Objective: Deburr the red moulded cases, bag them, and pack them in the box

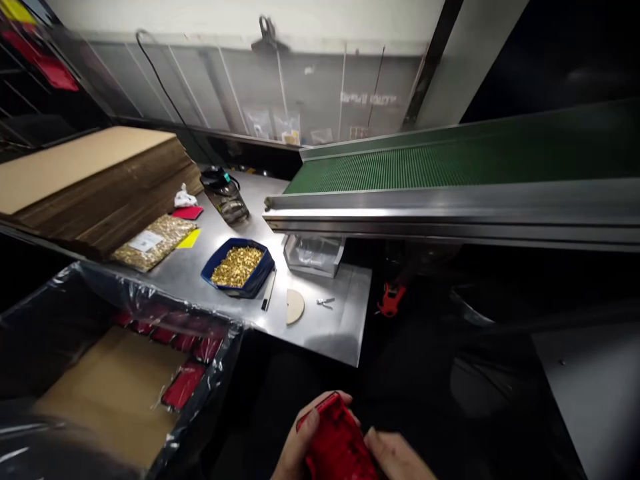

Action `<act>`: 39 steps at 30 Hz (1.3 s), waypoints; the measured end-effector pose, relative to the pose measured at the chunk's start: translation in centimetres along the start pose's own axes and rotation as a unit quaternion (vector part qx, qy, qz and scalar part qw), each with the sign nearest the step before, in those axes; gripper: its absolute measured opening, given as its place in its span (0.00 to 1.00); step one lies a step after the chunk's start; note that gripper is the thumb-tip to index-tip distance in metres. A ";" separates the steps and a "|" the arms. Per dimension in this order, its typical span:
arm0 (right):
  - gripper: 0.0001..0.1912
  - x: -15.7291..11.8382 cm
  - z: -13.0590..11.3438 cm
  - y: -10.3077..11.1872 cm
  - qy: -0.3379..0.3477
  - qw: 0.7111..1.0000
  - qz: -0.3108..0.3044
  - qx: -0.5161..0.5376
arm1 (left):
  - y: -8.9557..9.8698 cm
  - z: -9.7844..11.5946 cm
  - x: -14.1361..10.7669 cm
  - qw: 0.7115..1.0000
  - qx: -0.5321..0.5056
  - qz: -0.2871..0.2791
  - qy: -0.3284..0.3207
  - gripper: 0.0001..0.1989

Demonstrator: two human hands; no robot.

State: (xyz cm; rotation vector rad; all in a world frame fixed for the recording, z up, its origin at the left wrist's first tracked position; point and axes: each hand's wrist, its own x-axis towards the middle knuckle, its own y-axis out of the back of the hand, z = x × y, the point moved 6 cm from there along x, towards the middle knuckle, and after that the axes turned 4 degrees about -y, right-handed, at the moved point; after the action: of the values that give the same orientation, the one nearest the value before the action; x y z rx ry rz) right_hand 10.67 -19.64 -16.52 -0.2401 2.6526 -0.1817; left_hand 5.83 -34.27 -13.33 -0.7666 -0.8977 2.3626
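Note:
A hollow red plastic shell point(337, 437) is tilted at the bottom of the head view, its open inner side facing me. My left hand point(299, 440) is closed round its left side, thumb over the near edge and fingertips behind the top. At the right edge of the shell is my right hand point(397, 457), its thumb and fingers pressed together. Whether those fingers grip the shell or some small piece is hidden. Beyond them on the metal table point(335, 340) stands a blue bin point(257, 279) of small brass-coloured parts point(237, 265).
A green conveyor belt point(400, 167) slopes above a grey tray point(315, 270). Near the bin are a half-round disc point(295, 307), a small metal tool point(325, 303) and a bottle point(227, 197). Cardboard sheets point(95, 167) are stacked left, above a lined box point(120, 380) with several red pieces point(184, 385).

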 end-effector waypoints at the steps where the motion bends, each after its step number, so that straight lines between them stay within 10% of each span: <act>1: 0.30 -1.0 0.0 0.8 -0.026 0.999 0.042 -0.005 | -0.3 -0.3 -0.7 1.000 0.000 -0.002 0.021 0.29; 4: 0.22 -3.0 -2.5 2.0 -0.053 0.990 0.127 -0.021 | -2.8 -0.9 -2.5 0.992 -0.011 -0.071 0.099 0.32; 10: 0.24 -1.6 -5.5 -1.8 -0.096 0.988 -0.070 0.095 | -6.2 -1.4 -3.2 0.966 -0.011 -0.182 0.182 0.36; 28: 0.22 -3.2 -2.4 1.6 -0.107 0.986 0.004 0.125 | -5.6 -2.2 -2.3 0.961 -0.041 -0.176 0.208 0.40; 39: 0.28 -2.9 -3.6 0.2 -0.071 0.994 -0.054 0.057 | -6.6 -1.7 -2.2 0.949 -0.004 -0.228 0.216 0.45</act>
State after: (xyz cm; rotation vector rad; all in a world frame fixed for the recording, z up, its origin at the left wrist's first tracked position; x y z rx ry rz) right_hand 11.48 -18.54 -12.16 -0.3472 2.4796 -0.3373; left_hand 10.17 -30.55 -8.98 -0.9187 -0.7879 1.7019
